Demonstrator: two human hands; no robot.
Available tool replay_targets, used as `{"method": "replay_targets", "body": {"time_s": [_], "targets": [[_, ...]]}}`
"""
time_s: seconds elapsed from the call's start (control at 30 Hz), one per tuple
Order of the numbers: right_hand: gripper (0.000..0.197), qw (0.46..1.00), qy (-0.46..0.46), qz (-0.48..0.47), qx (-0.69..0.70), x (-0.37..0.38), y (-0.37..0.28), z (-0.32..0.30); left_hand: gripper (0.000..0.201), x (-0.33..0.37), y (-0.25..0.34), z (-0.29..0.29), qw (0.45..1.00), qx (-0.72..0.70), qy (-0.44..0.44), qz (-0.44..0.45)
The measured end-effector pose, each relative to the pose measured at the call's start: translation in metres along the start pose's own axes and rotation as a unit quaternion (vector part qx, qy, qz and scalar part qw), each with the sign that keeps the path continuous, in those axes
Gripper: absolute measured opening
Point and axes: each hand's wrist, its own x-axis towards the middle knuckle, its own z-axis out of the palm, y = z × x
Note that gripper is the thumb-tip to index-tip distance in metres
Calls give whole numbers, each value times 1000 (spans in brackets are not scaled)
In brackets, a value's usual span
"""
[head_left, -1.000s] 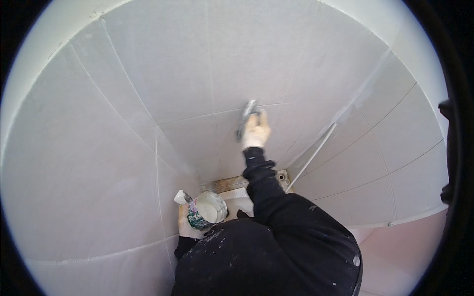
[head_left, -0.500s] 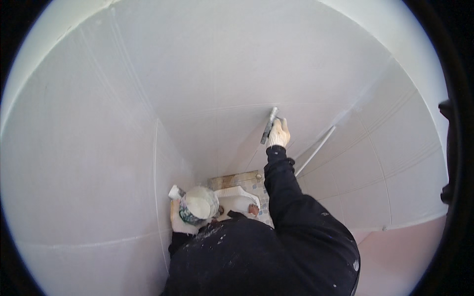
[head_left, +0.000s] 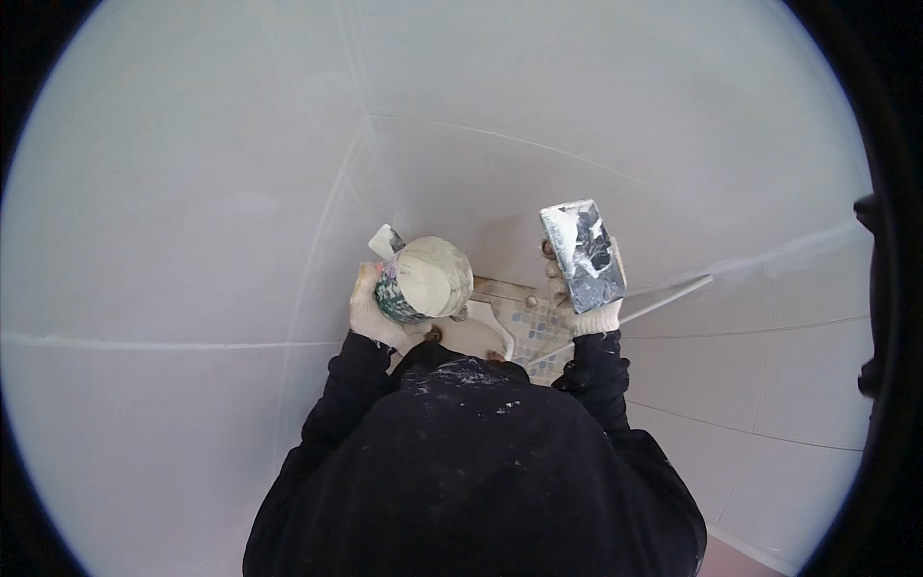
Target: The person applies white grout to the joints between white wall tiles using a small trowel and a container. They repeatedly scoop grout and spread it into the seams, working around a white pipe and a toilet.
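Observation:
My left hand (head_left: 373, 322), in a whitish work glove, is wrapped round a round tub (head_left: 392, 296) with a green patterned side. White paste (head_left: 433, 279) fills part of the tub. Beside its far left rim a pale flat blade (head_left: 386, 240) sticks up; its handle is hidden, so I cannot tell whether this hand also holds it. My right hand (head_left: 602, 315), gloved too, grips a rectangular grout float (head_left: 588, 258). The float's dark face is turned up toward me, smeared with white paste, and is apart from the wall. It hides most of my right fingers.
Pale tiled walls with whitish joints close in at the left (head_left: 183, 279), ahead and at the right (head_left: 750, 370). Below lie a white squat toilet (head_left: 504, 327) and a patterned tile floor (head_left: 538, 332). A thin white strip (head_left: 673, 293) slants beside my right hand.
My right hand has drawn the float back from the wall ahead and turned its face up. The tub in my left hand appears higher and further right. My view has swung left.

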Motion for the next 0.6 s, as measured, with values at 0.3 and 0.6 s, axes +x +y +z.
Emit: {"method": "replay_targets", "body": {"time_s": [0.3, 0.6], "targets": [[61, 969, 72, -52, -229, 11, -17, -32, 68, -26, 5, 2, 990, -77, -4, 122], [36, 956, 185, 122, -192, -24, -28, 11, 73, -128, 73, 28, 904, 166, 160, 361]]}}
